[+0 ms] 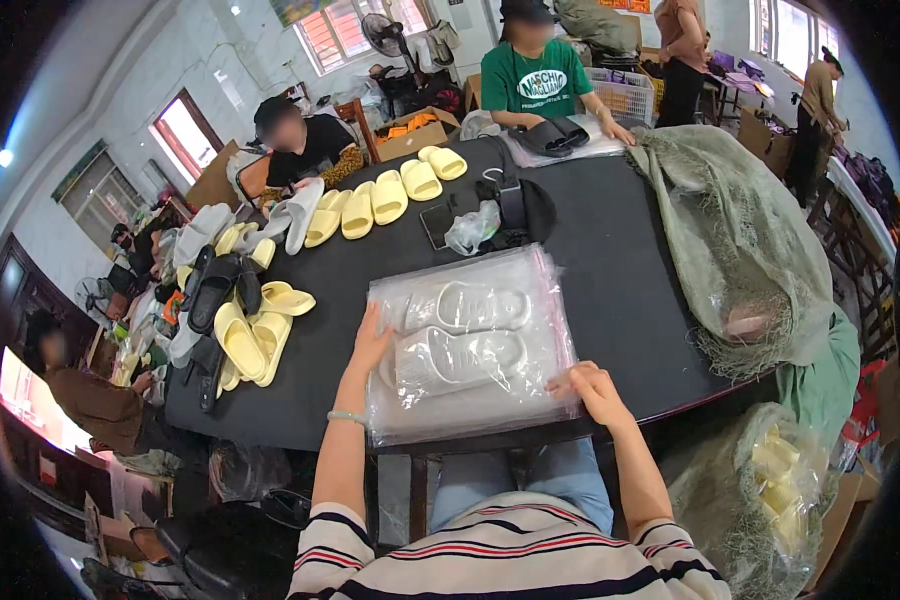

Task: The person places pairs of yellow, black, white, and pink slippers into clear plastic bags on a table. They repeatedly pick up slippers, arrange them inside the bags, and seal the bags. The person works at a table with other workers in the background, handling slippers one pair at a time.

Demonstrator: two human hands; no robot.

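Note:
In front of me a pair of pale grey slippers (460, 360) lies inside a clear plastic bag (410, 415), on top of what looks like a stack of similar flat bags. A pink strip runs along the bag's right edge. My left hand (371, 343) rests at the left edge with its fingers stretched out against the plastic. On the opposite side, the curled fingers of my right hand (592, 390) pinch the edge near the strip; its fingertips are partly hidden.
Yellow slippers (390, 197) stand in a row at the far left, beside a mixed pile with black slippers (213, 290). A phone (436, 226) and crumpled plastic (473, 230) lie beyond the bag. A green mesh sack (740, 240) covers the right side. Two co-workers sit across the black table (630, 290).

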